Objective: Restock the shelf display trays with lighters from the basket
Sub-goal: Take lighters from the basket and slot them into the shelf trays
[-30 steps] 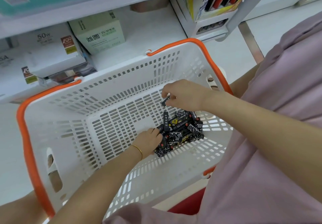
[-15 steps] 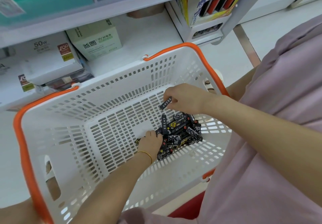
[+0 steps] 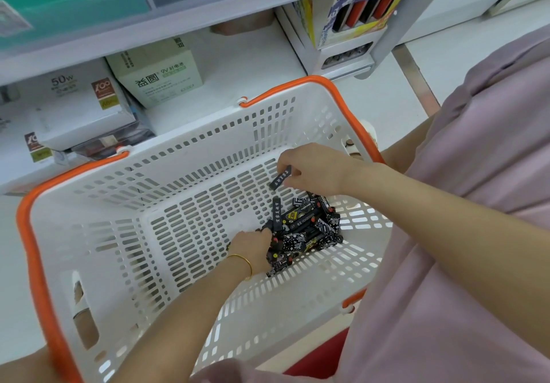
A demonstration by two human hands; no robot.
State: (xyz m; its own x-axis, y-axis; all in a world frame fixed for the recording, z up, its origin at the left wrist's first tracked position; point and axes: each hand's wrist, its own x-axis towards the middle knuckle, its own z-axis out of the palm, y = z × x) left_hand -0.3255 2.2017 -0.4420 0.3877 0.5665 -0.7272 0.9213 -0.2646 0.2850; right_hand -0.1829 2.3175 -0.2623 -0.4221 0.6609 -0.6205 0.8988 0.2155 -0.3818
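Obs.: the basket (image 3: 208, 150), white with an orange rim, sits in front of the shelf (image 3: 238, 64). The remaining stock, a pile of lighters (image 3: 309, 227), lies on the basket floor against its right edge, toward the near corner. The rest of the floor is bare slats.

Right hand (image 3: 315, 168): held above the pile near the basket's right wall, wrist roughly level, palm down. Its grip is a narrow pinch of thumb and forefinger on a single lighter (image 3: 280, 177), which hangs tilted and clear of the heap. Judgement: pinching one end lets it be turned and checked for orientation before it is slotted.

Left hand (image 3: 251, 244), bracelet (image 3: 242, 260) at the wrist: forearm reaching in over the near rim, knuckles up, fingers curled at the pile's left edge. The grip looks closed on an upright lighter (image 3: 276, 213) poking up past the knuckles. Whether it holds more is hidden under the hand. Judgement: it is collecting a bunch so fewer trips are needed.

Display tray (image 3: 346, 55): on the shelf beyond the basket's far right corner, well apart from both hands. Nothing is being placed yet.
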